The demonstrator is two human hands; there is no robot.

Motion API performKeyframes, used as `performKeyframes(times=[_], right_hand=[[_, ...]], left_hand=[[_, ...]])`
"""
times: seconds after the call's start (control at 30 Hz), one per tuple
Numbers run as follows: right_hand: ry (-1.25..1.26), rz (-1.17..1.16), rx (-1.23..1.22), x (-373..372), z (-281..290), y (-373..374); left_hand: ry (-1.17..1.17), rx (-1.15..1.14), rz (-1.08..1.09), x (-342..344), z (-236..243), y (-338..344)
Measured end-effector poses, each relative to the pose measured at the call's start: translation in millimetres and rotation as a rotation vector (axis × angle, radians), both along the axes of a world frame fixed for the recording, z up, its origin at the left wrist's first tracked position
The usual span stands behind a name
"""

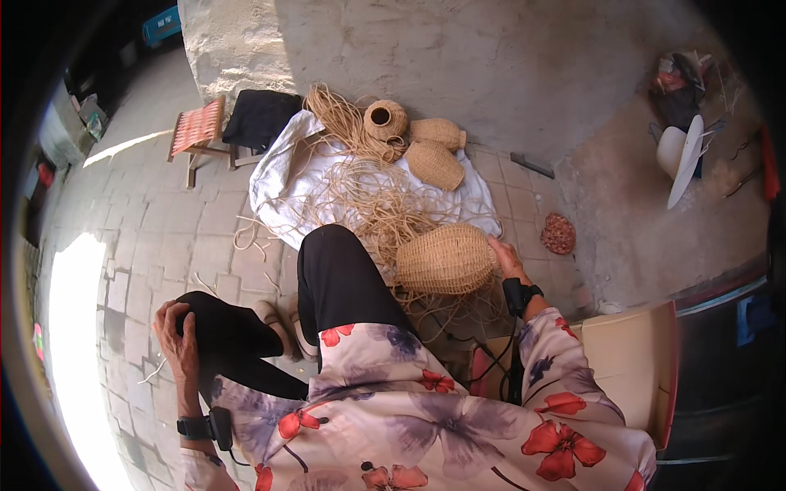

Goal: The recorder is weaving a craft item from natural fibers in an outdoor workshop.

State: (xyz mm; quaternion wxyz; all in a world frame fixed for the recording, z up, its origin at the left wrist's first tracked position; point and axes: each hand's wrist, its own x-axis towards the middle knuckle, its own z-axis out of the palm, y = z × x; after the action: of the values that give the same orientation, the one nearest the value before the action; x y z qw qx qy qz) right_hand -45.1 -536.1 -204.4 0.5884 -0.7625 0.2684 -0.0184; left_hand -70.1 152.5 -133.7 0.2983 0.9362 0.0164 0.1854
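Note:
My right hand (508, 258) grips the right end of a woven straw-coloured basket (446, 259), which lies on its side just right of my knee. The fingers at that end are partly hidden. On my left knee rests my left hand (178, 335), fingers spread, holding nothing. Loose tan cords (372, 204) lie in a tangle beyond the basket, over a white cloth (274, 176). Behind them, three more woven baskets sit together: one with its round dark mouth showing (385, 120), a second (438, 132) and a third (434, 164) tipped over.
A folding stool with a red striped seat (199, 129) stands at the far left beside a black cushion-like thing (260, 119). A reddish lumpy object (558, 234) lies on the paving to the right. Cardboard (626, 360) is close by my right arm. A wall (458, 65) rises behind.

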Motion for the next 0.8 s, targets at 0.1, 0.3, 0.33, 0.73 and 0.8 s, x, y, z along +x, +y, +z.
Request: performKeyframes(times=[0.1, 0.3, 0.33, 0.73, 0.8], right_hand=[[0.031, 0.016, -0.067, 1.3, -10.1, -6.9], [-0.005, -0.006, 0.0, 1.2, -14.4, -2.0], [0.01, -0.013, 0.014, 1.1, -11.9, 0.8], [-0.327, -0.167, 0.626, 59.3, 72.2, 75.9], [-0.356, -0.106, 0.652, 67.3, 107.0, 105.4]], left_hand=[[0.009, 0.011, 0.001, -0.4, 0.1, 0.8], [0.006, 0.007, 0.012, -1.9, -0.2, 1.7], [0.004, 0.006, 0.011, -2.0, 0.1, 1.3], [0.072, -0.007, 0.012, 4.5, 19.5, -6.4], [0.118, -0.025, 0.018, 9.8, 35.4, -14.2]])
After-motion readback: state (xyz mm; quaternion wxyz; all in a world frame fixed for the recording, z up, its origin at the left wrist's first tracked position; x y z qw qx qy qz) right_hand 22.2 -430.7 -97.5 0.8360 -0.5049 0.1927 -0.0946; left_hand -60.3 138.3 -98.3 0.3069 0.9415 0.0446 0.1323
